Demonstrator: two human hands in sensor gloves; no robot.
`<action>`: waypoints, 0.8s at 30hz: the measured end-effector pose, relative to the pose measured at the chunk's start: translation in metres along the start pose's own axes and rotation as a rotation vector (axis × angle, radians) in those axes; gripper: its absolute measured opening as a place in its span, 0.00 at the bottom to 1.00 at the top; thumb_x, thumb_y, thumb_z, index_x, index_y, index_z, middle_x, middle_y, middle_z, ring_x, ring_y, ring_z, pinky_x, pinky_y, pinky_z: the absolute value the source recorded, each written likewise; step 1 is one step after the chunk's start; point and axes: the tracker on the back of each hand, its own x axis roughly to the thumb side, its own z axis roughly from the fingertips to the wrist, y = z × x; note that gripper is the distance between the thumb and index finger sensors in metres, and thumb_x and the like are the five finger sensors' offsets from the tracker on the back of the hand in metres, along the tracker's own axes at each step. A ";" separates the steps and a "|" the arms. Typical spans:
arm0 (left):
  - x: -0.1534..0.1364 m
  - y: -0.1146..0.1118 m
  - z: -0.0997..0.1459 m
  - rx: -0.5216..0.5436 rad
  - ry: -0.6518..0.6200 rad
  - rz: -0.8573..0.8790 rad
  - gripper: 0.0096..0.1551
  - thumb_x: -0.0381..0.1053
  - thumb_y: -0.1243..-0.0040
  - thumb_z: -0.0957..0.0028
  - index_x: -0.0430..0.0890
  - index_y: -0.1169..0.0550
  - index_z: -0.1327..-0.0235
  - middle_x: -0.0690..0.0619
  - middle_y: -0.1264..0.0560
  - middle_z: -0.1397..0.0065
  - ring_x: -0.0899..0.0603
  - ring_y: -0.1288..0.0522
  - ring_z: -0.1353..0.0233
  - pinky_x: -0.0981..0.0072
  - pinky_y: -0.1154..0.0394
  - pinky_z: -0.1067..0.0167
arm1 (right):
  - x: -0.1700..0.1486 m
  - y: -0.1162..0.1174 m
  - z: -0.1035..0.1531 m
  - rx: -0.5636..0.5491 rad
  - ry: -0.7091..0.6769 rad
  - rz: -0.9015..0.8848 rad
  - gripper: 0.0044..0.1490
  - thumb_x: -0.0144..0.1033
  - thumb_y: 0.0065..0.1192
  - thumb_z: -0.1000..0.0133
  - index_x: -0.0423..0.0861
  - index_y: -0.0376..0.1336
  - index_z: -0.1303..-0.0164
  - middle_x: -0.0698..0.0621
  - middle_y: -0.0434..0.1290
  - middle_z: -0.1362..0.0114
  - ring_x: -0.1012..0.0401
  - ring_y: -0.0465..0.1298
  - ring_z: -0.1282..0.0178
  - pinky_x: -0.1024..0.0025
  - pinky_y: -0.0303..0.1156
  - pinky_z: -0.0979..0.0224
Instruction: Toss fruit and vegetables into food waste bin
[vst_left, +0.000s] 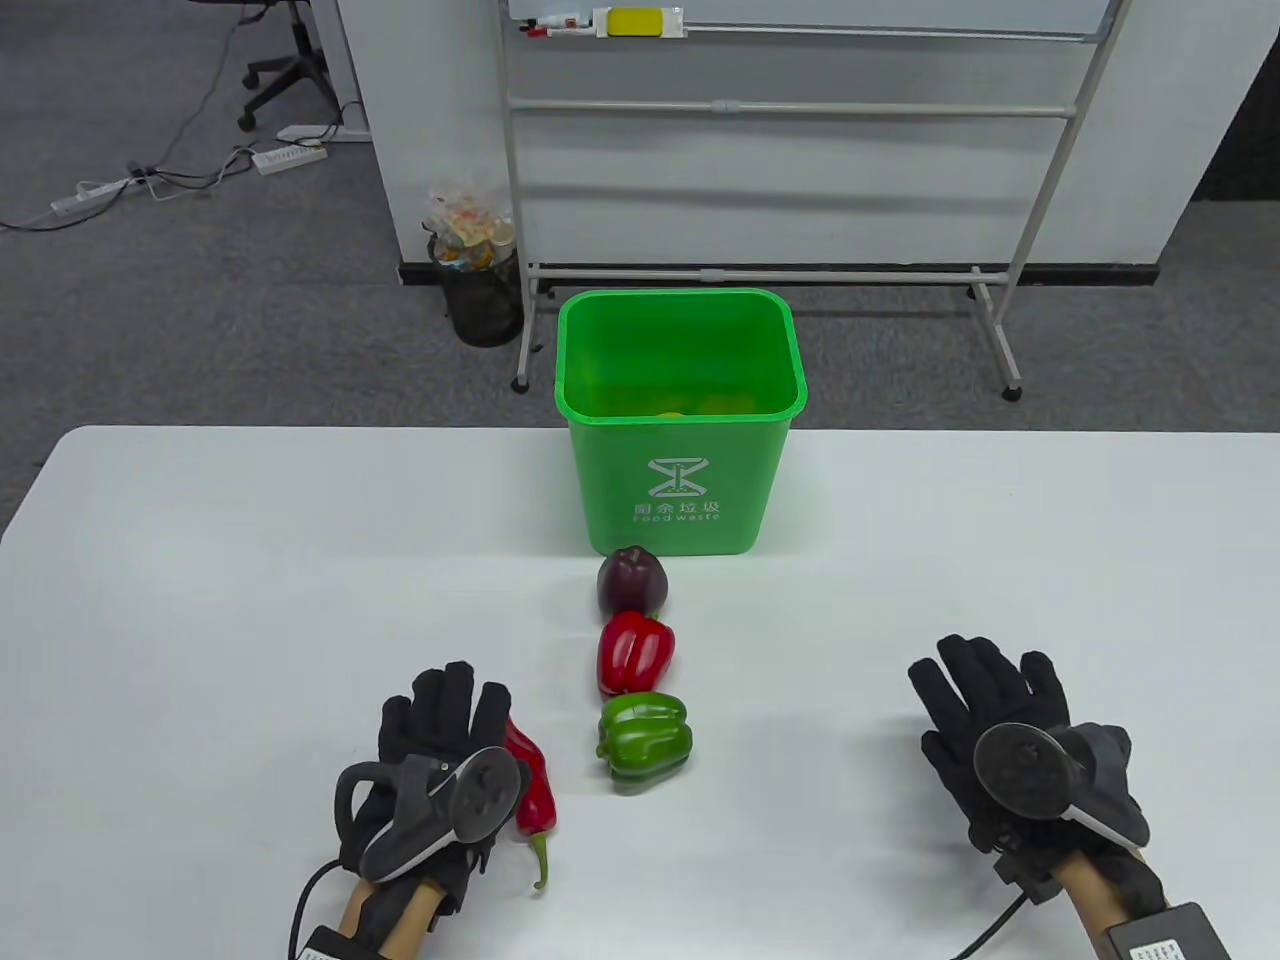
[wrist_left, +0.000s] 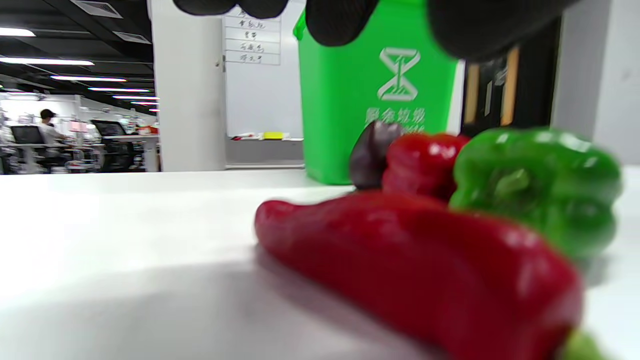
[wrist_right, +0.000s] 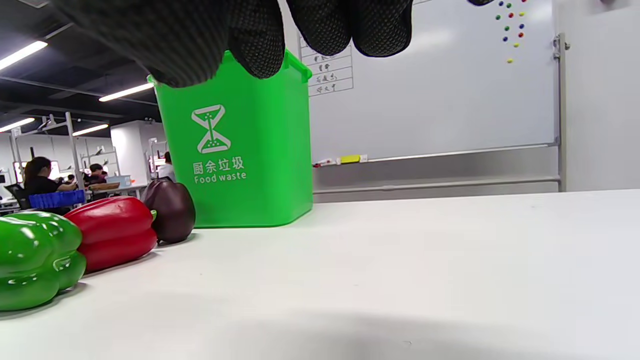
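White table (vst_left: 200, 600): green food waste bin (vst_left: 680, 480) far; four vegetables remain unbinned. Left hand (vst_left: 440, 740) spread beside chili (vst_left: 530, 780), right hand (vst_left: 1010, 720) spread flat, both holding nothing.

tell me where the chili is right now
In the table view the chili lies on the table beside the left hand, left of the green pepper.

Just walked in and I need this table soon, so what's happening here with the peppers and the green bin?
A person in sensor gloves is clearing vegetables into the green food waste bin. Their left hand is beside the long red chili pepper and seems about to pick it up; whether it touches yet is unclear. The right hand lies open on the white table, holding nothing. A green bell pepper, a red bell pepper and a dark purple vegetable are lined up before the bin.
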 end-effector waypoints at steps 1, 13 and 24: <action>0.001 0.003 -0.002 0.007 -0.036 0.009 0.39 0.57 0.38 0.53 0.49 0.35 0.28 0.39 0.51 0.17 0.26 0.48 0.19 0.26 0.48 0.27 | -0.001 -0.001 0.000 -0.003 0.000 -0.007 0.45 0.48 0.61 0.50 0.51 0.54 0.21 0.47 0.49 0.14 0.43 0.54 0.11 0.28 0.42 0.17; 0.033 -0.066 -0.024 -0.397 -0.365 -0.449 0.53 0.45 0.22 0.62 0.64 0.44 0.32 0.46 0.53 0.18 0.32 0.45 0.18 0.28 0.46 0.28 | -0.003 0.001 0.004 -0.006 -0.024 -0.015 0.44 0.48 0.61 0.50 0.51 0.54 0.21 0.46 0.50 0.14 0.43 0.55 0.12 0.28 0.44 0.18; 0.038 -0.042 -0.003 -0.208 -0.452 -0.323 0.46 0.49 0.18 0.67 0.60 0.33 0.36 0.44 0.31 0.26 0.34 0.25 0.30 0.35 0.33 0.33 | -0.005 0.004 0.004 0.010 -0.010 -0.017 0.44 0.48 0.60 0.50 0.51 0.54 0.21 0.46 0.48 0.14 0.43 0.54 0.11 0.28 0.44 0.18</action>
